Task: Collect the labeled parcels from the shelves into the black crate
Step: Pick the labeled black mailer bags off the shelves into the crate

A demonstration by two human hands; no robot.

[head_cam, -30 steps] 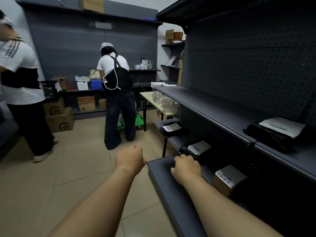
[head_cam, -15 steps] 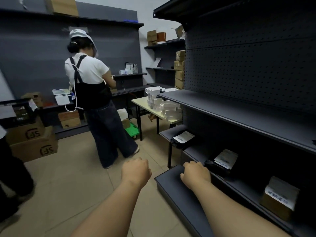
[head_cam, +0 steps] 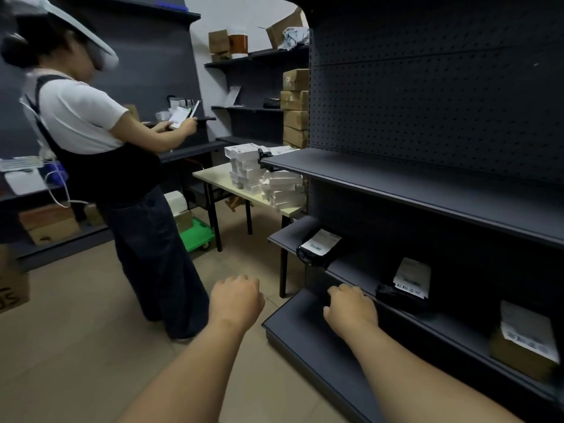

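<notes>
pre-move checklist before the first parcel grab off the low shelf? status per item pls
1. Right hand free: ok, fingers curled, holding nothing.
2. Left hand free: ok, curled, holding nothing.
3. Target in view: ok. Two black bag parcels, the far one and the near one, plus a cardboard box, all labelled, on the low shelf.
4. Path from right hand to the near black bag: ok, nothing between them.
5. Black crate located: not ok, it is out of frame.
6. Aisle room: cannot tell; another person stands close on the left.
</notes>
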